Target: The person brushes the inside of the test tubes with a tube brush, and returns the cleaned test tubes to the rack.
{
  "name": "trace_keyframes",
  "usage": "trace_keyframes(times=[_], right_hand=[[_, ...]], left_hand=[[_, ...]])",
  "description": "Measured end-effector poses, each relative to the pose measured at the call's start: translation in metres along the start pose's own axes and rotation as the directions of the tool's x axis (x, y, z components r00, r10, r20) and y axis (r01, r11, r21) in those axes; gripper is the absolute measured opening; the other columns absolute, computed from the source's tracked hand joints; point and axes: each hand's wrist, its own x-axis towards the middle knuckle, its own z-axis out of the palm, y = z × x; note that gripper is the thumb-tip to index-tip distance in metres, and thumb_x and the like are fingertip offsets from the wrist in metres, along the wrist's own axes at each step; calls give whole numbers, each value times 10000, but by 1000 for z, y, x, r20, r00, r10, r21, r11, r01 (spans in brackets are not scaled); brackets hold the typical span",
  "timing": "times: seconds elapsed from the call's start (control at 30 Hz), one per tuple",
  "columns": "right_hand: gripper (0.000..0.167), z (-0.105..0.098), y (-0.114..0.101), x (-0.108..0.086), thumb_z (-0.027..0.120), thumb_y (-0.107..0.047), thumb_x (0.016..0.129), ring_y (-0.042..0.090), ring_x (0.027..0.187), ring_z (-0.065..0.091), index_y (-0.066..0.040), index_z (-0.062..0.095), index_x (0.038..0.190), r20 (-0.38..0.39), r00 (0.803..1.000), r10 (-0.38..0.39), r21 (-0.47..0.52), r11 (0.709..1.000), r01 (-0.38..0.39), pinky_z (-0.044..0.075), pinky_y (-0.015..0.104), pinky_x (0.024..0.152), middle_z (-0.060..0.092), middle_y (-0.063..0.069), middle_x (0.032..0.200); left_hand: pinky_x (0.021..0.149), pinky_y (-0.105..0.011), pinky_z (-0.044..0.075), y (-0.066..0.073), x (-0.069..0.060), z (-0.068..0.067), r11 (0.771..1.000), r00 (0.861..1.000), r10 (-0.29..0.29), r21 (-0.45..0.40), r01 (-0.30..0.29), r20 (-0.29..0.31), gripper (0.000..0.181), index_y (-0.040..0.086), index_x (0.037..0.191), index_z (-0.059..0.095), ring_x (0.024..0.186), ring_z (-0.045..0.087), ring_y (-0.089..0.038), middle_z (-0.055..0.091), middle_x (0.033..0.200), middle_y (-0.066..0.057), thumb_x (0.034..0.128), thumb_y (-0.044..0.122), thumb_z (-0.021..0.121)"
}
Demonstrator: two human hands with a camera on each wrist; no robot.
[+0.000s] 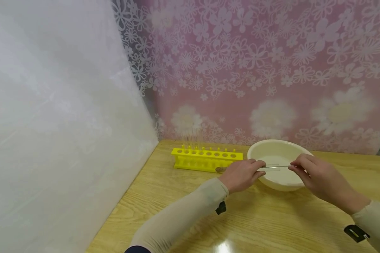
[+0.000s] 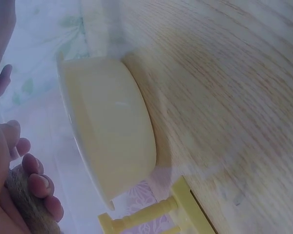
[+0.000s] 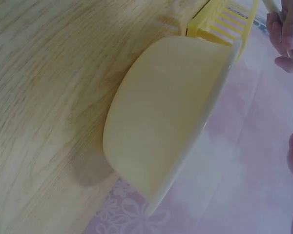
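Note:
Over the near side of the white basin (image 1: pixel 273 182), my left hand (image 1: pixel 240 175) grips a clear glass test tube (image 1: pixel 273 169) lying roughly level. A brown bristle head (image 1: pixel 221 169) of a test tube brush shows at the left of that hand; in the left wrist view the fingers curl round the bristles (image 2: pixel 31 204). Whether the bristles sit inside the glass is hard to tell. From the tube's right end a thin wire handle (image 1: pixel 285 166) runs to my right hand (image 1: pixel 320 179), which pinches it between thumb and fingertips.
A yellow test tube rack (image 1: pixel 209 163) stands left of the basin, with several clear tubes (image 1: pixel 193 138) upright at its left end. Beneath lies a wood-grain table (image 1: pixel 256 221). A white wall (image 1: pixel 66 123) rises on the left, and a flowered pink curtain (image 1: pixel 228 88) behind.

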Motion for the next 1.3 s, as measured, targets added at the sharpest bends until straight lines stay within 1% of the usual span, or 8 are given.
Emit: trace_keyframes(times=[0.37,0.63,0.7,0.77,0.9,0.97,1.13,1.3], right_hand=[[186,-4,-11,-1,676,-41,948,8,503,316,-196,617,865,174,934,313,252,902,-350,299,168,488,433,-136,652],[354,-12,-6,9,496,-272,1074,211,531,432,-9,538,841,654,511,558,455,249,-855,313,404,506,458,9,634],[376,-14,-7,11,490,-298,1075,191,530,435,0,551,854,686,458,566,426,199,-883,320,395,496,470,-5,638],[330,-13,-13,11,512,-294,1067,149,527,437,-33,591,881,631,514,581,385,341,-857,311,360,485,489,-20,645],[183,-7,-25,8,612,-275,1020,44,572,475,-116,651,937,323,838,440,185,839,-512,396,231,517,575,-66,717],[242,-1,-24,6,567,-310,1042,28,617,500,-128,664,916,160,960,230,58,969,-242,405,206,524,598,-63,765],[509,5,-12,4,364,-437,1093,17,608,477,-129,671,829,3,992,-127,-105,986,127,394,179,500,580,-68,773],[463,2,-9,-1,389,-495,1071,-61,626,415,-195,651,835,79,996,-33,8,999,32,372,121,548,556,-148,793]], left_hand=[[603,-107,395,1,-3,1,996,998,39,79,-35,-52,335,226,1334,567,708,521,38,631,979,117,1082,390,422],[581,-138,414,3,-1,4,963,986,110,259,-74,-128,281,223,1266,581,648,525,-7,607,879,98,1065,393,482],[571,-139,419,2,-1,4,957,985,113,282,-72,-131,275,224,1259,579,639,534,-10,610,875,100,1065,392,482],[572,-130,414,0,-1,5,963,989,97,260,-64,-115,277,226,1266,574,655,542,-1,620,903,105,1069,390,471],[605,-114,405,-6,-4,5,993,997,24,119,-16,-67,301,229,1310,558,722,546,25,634,992,117,1077,383,444],[626,-119,407,-8,-5,4,997,999,3,72,1,-53,309,233,1319,551,751,542,31,635,1023,120,1080,386,430],[619,-114,403,-12,-9,2,998,999,30,55,-28,-44,300,237,1306,565,734,539,40,648,1030,118,1081,381,429],[598,-100,384,-10,-11,2,996,995,65,65,-60,-76,290,225,1295,582,691,521,47,652,1000,113,1072,370,467]])
